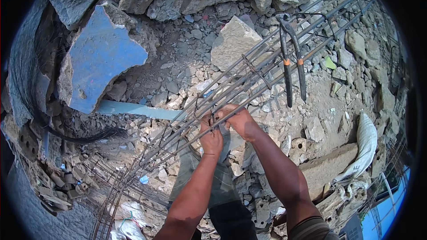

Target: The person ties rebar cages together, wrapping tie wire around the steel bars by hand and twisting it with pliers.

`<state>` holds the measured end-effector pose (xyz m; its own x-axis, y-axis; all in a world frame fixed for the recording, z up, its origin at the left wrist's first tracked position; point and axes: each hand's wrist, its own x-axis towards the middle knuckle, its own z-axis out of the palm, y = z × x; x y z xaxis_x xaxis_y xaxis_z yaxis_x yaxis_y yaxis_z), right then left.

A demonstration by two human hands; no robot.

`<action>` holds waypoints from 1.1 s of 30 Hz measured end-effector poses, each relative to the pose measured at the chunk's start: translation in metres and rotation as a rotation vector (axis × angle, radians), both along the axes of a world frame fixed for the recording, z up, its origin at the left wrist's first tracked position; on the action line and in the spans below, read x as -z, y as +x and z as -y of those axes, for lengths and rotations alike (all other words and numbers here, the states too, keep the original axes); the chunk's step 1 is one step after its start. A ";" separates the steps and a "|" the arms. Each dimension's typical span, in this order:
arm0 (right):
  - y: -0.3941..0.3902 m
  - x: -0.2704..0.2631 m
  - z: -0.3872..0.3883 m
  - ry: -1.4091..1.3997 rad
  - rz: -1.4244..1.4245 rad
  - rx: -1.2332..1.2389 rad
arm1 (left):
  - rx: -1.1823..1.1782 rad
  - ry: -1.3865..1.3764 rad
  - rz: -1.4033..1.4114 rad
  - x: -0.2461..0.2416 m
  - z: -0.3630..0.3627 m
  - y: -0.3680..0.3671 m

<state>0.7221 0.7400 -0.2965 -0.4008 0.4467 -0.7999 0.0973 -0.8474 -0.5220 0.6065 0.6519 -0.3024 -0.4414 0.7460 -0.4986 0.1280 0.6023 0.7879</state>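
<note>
A long rebar cage [230, 97] of ribbed steel bars and square stirrups runs slantwise from lower left to upper right. My left hand [212, 140] grips it from below, fingers behind the nearest bar beside a stirrup. Just to its right, my right hand [239, 122] has its fingers curled about that same bar, close to the same joint. The fingertips are partly hidden by the steel, and any thin wire between them is too small to make out. Pincers [286, 30] with dark handles and orange bands rest across the bars farther up, jaws away from me.
A blue-faced concrete slab [103, 60] lies at left, near a bundle of black tie wire [83, 138]. A pale flat strip [140, 109] passes toward the cage. Another rebar cage [113, 200] meets it at lower left. A white sack [362, 145] lies right, amid broken rubble [233, 43].
</note>
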 end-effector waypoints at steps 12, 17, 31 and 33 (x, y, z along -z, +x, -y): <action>0.019 -0.018 0.049 0.934 0.474 -0.684 | 0.084 -0.141 -0.248 -0.011 -0.017 -0.001; 0.009 0.001 0.019 1.048 0.526 -0.805 | 0.044 -0.145 -0.142 -0.003 -0.014 0.002; 0.015 -0.008 0.046 0.416 0.382 0.021 | 0.261 -0.078 -0.182 -0.007 -0.019 -0.008; 0.000 -0.012 0.042 0.155 0.236 0.216 | 0.363 -0.103 -0.166 0.002 -0.015 -0.022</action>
